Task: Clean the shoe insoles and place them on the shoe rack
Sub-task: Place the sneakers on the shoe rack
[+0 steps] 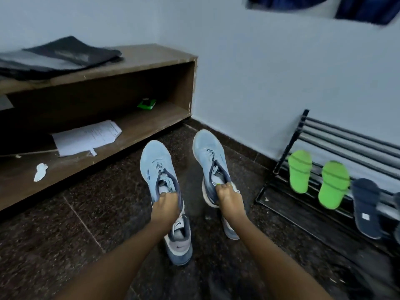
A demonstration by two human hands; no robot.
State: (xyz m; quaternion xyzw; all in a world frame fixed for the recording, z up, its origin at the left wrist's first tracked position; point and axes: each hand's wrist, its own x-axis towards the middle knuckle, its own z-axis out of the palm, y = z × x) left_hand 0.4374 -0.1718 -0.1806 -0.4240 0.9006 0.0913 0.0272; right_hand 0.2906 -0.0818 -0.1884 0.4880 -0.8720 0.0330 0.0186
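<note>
The left hand grips the heel collar of the left shoe, its fingers curled into the opening. The right hand pinches the collar of the right shoe in the same way. Both blue shoes are held up off the floor, toes pointing away.

The step looks to be getting their insoles out. It would go best with one shoe set down and the other steadied by its heel. The insole should then be peeled up from the heel end, so it neither folds nor tears.

A grey shoe stands on the floor under the left wrist. Further right, two green insoles and a navy insole already lean on the rack.

The fingers cover both openings, so I cannot tell whether insoles are inside. Another shoe under the right hand is mostly covered. The rack's right end is cut off, and the edges of the view are blurred.
</note>
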